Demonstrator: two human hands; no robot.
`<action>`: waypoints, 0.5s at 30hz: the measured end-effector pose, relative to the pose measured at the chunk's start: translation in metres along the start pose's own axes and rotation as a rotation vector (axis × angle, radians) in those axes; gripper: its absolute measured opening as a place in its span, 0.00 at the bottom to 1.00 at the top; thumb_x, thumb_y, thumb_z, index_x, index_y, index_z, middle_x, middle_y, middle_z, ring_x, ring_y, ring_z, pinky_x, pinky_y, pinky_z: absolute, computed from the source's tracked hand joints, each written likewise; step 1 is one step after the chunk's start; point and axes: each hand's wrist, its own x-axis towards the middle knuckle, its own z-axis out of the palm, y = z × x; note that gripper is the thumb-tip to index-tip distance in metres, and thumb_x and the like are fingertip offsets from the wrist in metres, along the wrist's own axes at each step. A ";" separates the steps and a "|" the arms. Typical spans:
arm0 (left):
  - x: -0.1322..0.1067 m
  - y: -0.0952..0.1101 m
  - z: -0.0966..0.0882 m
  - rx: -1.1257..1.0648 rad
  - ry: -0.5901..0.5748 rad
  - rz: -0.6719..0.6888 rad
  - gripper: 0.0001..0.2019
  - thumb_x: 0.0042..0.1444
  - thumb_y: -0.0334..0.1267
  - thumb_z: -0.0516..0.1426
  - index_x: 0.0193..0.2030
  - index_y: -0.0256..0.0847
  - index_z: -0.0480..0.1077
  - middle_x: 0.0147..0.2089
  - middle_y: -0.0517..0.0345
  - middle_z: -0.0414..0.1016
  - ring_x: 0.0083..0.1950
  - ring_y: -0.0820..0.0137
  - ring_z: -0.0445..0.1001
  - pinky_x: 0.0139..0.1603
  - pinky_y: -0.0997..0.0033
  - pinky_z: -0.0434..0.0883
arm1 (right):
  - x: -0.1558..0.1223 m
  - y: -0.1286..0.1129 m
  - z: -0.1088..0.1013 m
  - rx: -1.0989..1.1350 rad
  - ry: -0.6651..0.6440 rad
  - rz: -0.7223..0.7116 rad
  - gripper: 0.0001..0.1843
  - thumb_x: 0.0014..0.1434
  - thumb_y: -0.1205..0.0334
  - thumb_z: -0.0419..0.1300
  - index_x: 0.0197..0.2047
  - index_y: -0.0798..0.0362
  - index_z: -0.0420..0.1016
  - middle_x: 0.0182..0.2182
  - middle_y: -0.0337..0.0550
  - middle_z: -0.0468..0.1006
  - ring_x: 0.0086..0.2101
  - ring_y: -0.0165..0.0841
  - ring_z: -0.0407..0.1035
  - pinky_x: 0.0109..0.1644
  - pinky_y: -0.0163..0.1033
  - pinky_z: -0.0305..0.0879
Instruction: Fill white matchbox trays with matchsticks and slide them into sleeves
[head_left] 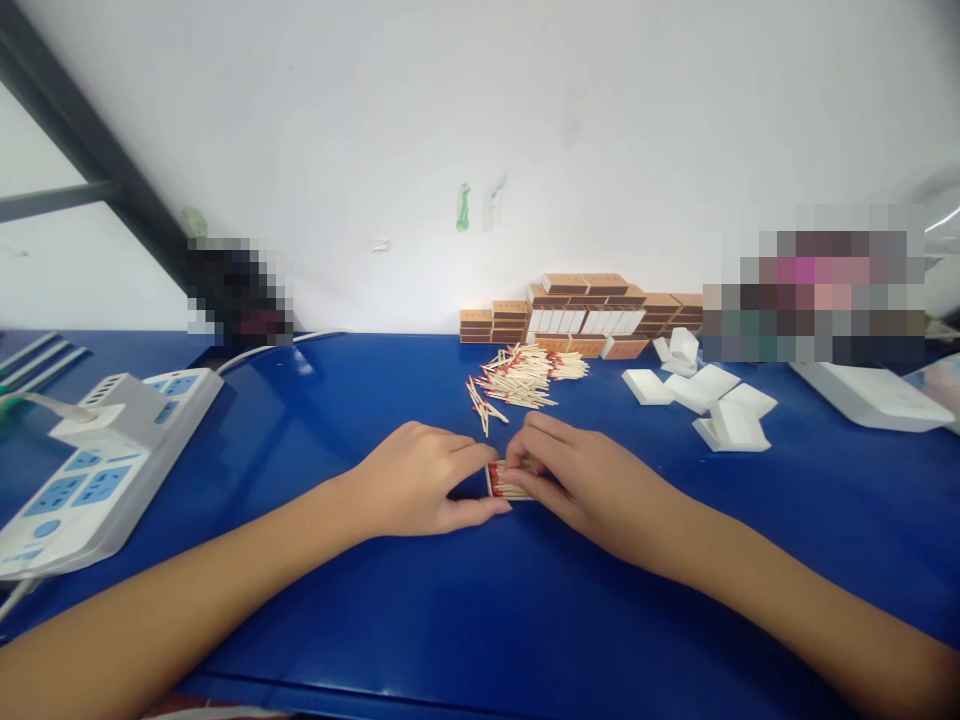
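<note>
A small white matchbox tray (490, 484) lies on the blue table in front of me, filled with red-tipped matches (504, 482). My left hand (420, 480) holds the tray from its left side, thumb at the near edge and index finger at the far edge. The fingers of my right hand (589, 475) are bent together over the tray's right part, pinching at the matches; that end of the tray is hidden under them. Just beyond both hands sits a loose heap of matches (519, 380), with a few strays at its near left.
Matchboxes (585, 290) are stacked along the wall. Several white empty trays (709, 385) lie at the right, near a larger white box (874, 395). A white power strip (124, 480) with a plugged-in cable stands at the left on the blue table (480, 620).
</note>
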 end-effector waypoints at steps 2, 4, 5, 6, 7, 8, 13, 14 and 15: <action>0.000 0.000 0.000 0.004 0.001 -0.005 0.19 0.69 0.54 0.56 0.43 0.38 0.76 0.29 0.61 0.76 0.29 0.71 0.75 0.30 0.70 0.65 | -0.001 0.001 -0.004 -0.014 -0.001 -0.003 0.06 0.72 0.62 0.56 0.41 0.50 0.73 0.39 0.43 0.77 0.34 0.33 0.73 0.35 0.38 0.65; 0.000 -0.001 -0.001 0.008 0.004 -0.002 0.19 0.69 0.54 0.56 0.45 0.38 0.76 0.29 0.61 0.76 0.29 0.71 0.75 0.30 0.70 0.66 | -0.002 0.005 -0.009 -0.008 -0.010 -0.012 0.09 0.73 0.62 0.53 0.42 0.50 0.74 0.39 0.44 0.77 0.34 0.33 0.73 0.37 0.39 0.66; 0.000 -0.002 -0.003 0.013 0.012 0.001 0.19 0.69 0.54 0.56 0.46 0.39 0.76 0.29 0.61 0.77 0.29 0.71 0.76 0.31 0.70 0.66 | -0.001 0.008 -0.012 -0.004 0.006 -0.013 0.11 0.74 0.62 0.51 0.42 0.50 0.74 0.39 0.44 0.77 0.35 0.34 0.73 0.38 0.39 0.66; 0.000 -0.003 -0.004 0.021 0.027 0.000 0.18 0.69 0.53 0.56 0.47 0.39 0.76 0.30 0.61 0.77 0.29 0.72 0.76 0.31 0.71 0.66 | -0.001 0.014 -0.016 -0.007 0.043 -0.006 0.12 0.74 0.61 0.51 0.43 0.50 0.74 0.39 0.44 0.77 0.35 0.34 0.72 0.39 0.39 0.66; 0.000 -0.005 -0.007 0.031 0.047 -0.004 0.18 0.69 0.53 0.57 0.47 0.39 0.76 0.30 0.61 0.78 0.29 0.72 0.76 0.31 0.72 0.66 | -0.001 0.020 -0.019 -0.021 0.091 0.016 0.12 0.74 0.60 0.51 0.42 0.50 0.74 0.38 0.45 0.77 0.36 0.35 0.72 0.40 0.40 0.66; 0.000 -0.006 -0.009 0.042 0.076 -0.016 0.18 0.68 0.52 0.57 0.48 0.39 0.77 0.30 0.61 0.78 0.29 0.73 0.76 0.31 0.72 0.66 | -0.001 0.027 -0.023 -0.043 0.140 0.047 0.12 0.74 0.58 0.52 0.42 0.50 0.74 0.37 0.44 0.77 0.36 0.35 0.71 0.39 0.40 0.65; 0.000 -0.009 -0.012 0.014 0.034 -0.068 0.17 0.67 0.52 0.59 0.49 0.40 0.77 0.30 0.62 0.78 0.27 0.74 0.75 0.29 0.73 0.65 | -0.003 0.052 -0.031 -0.133 0.100 0.166 0.10 0.70 0.52 0.58 0.41 0.49 0.74 0.36 0.44 0.76 0.34 0.36 0.70 0.37 0.40 0.63; 0.000 -0.008 -0.011 0.004 -0.010 -0.061 0.17 0.67 0.52 0.58 0.49 0.40 0.77 0.31 0.62 0.78 0.28 0.74 0.75 0.30 0.72 0.65 | -0.003 0.053 -0.030 -0.136 0.075 0.166 0.10 0.69 0.52 0.58 0.42 0.49 0.74 0.37 0.45 0.76 0.35 0.37 0.71 0.37 0.41 0.64; 0.000 -0.007 -0.010 -0.002 -0.040 -0.053 0.17 0.68 0.52 0.57 0.49 0.40 0.77 0.31 0.62 0.78 0.28 0.74 0.75 0.31 0.72 0.66 | -0.004 0.054 -0.028 -0.139 0.058 0.168 0.10 0.69 0.52 0.58 0.42 0.49 0.73 0.38 0.45 0.77 0.36 0.37 0.71 0.38 0.41 0.64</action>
